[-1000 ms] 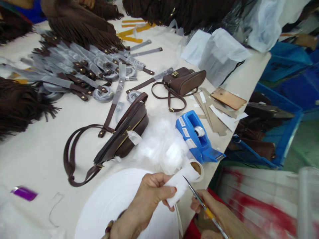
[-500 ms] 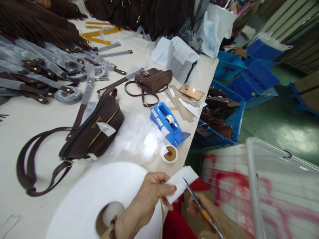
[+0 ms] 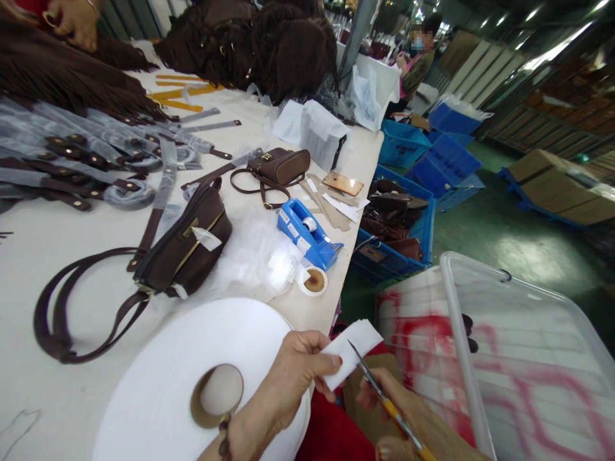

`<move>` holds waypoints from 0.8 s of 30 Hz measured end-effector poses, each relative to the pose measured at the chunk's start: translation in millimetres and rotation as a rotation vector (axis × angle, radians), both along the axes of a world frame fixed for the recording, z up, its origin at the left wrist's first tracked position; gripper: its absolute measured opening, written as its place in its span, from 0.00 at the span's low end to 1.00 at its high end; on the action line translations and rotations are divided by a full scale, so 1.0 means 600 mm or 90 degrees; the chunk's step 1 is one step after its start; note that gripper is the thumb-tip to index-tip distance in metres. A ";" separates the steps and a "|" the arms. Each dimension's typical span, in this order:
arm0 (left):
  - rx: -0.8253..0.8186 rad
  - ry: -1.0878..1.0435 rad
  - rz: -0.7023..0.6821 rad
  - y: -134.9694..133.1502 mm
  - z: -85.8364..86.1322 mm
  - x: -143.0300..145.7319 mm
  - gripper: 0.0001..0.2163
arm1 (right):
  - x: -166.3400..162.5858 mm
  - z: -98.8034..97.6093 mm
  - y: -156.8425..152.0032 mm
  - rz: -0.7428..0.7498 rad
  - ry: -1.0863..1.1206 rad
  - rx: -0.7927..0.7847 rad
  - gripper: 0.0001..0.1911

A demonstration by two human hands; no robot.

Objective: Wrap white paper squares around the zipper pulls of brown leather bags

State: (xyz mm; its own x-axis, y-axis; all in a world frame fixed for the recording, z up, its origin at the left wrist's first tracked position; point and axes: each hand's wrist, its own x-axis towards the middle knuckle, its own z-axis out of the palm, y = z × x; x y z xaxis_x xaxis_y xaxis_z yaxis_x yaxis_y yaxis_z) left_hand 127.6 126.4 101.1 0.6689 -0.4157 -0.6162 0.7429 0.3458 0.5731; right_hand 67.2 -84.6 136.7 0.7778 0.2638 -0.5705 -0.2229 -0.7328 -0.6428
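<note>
My left hand (image 3: 302, 362) pinches a folded white strip (image 3: 358, 342), paper or thin fabric, between thumb and fingers. My right hand (image 3: 398, 403) grips scissors (image 3: 379, 387) with a yellow-orange section; their dark pointed blade lies across the strip. I cannot tell whether the blades are parted. Below my left forearm is a large white roll (image 3: 158, 378) with a hollow core, lying flat on the table. Near my left hand, a small tape roll (image 3: 315, 281) sits beside a blue tape dispenser (image 3: 307, 234).
A dark brown bag (image 3: 189, 240) lies at left, a smaller brown bag (image 3: 281, 168) farther back. Wrapped straps (image 3: 86, 153) pile up at far left. A phone (image 3: 343, 183) rests on card pieces. Beyond the table's right edge stand blue crates (image 3: 427, 224) and a clear-lidded bin (image 3: 446, 282). Another person's hand (image 3: 77, 22) shows at top left.
My view has tilted up and turned right, so table items appear shifted left and more of the room shows. Both hands keep nearly the same pose on strip and scissors.
</note>
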 end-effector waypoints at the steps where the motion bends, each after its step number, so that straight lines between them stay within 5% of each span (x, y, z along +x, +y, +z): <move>1: 0.002 -0.002 -0.004 -0.001 0.001 -0.003 0.02 | -0.001 0.003 0.002 0.001 -0.005 0.002 0.30; 8: 0.011 -0.028 -0.031 -0.004 0.004 -0.012 0.01 | -0.001 0.022 0.016 0.008 -0.031 0.036 0.21; 18: 0.045 -0.068 -0.020 -0.005 0.014 -0.001 0.03 | 0.007 -0.002 0.024 0.005 -0.078 0.038 0.15; 24: 0.005 -0.046 -0.041 -0.002 -0.003 -0.003 0.04 | -0.006 -0.018 0.013 0.010 -0.080 0.048 0.15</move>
State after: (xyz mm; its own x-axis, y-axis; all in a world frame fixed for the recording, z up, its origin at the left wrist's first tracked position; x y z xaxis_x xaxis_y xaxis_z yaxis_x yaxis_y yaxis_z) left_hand 125.5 125.4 99.0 0.6836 -0.4547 -0.5710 0.7204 0.2946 0.6279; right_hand 63.6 -76.6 126.0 0.8368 0.3151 -0.4477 -0.1263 -0.6846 -0.7179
